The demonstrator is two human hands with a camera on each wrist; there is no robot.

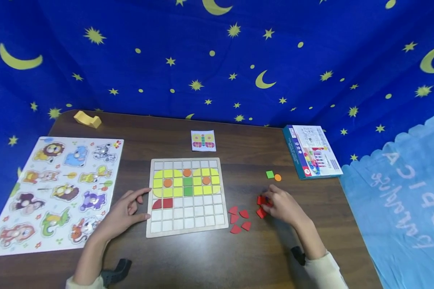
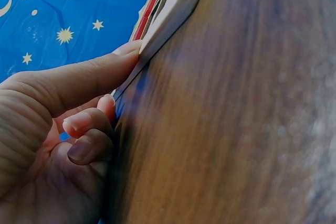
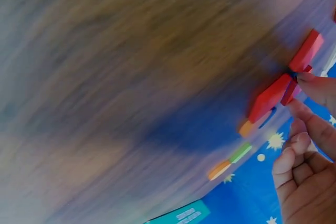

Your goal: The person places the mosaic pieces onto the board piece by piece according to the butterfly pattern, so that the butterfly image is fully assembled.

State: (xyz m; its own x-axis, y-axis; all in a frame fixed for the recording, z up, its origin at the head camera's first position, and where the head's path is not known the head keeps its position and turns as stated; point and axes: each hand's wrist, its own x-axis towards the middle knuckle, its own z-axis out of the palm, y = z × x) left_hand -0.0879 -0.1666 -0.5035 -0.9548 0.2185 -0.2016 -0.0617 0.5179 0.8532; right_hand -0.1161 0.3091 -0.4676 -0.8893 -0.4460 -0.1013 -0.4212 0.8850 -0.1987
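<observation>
A wooden grid board (image 1: 186,232) lies mid-table, with yellow, orange, green and red tiles set in its upper and middle squares. Its left edge is touched by the thumb and index finger of my left hand (image 1: 120,214); the left wrist view shows the other fingers (image 2: 86,135) bent beneath. Right of the board, my right hand (image 1: 283,204) pinches a red tile (image 3: 290,92) between thumb and index finger, low over the table. Other red tiles (image 3: 269,98) lie right beside those fingertips. Several red curved-edge tiles (image 1: 235,228) are scattered between board and hand.
Behind the board lies a butterfly pattern card (image 1: 203,147). A green square tile (image 1: 270,174) and an orange round tile (image 1: 277,177) sit beyond my right hand. An animal puzzle board (image 1: 66,172) covers the left, a yellow block (image 1: 87,119) behind it. A box (image 1: 312,152) stands back right.
</observation>
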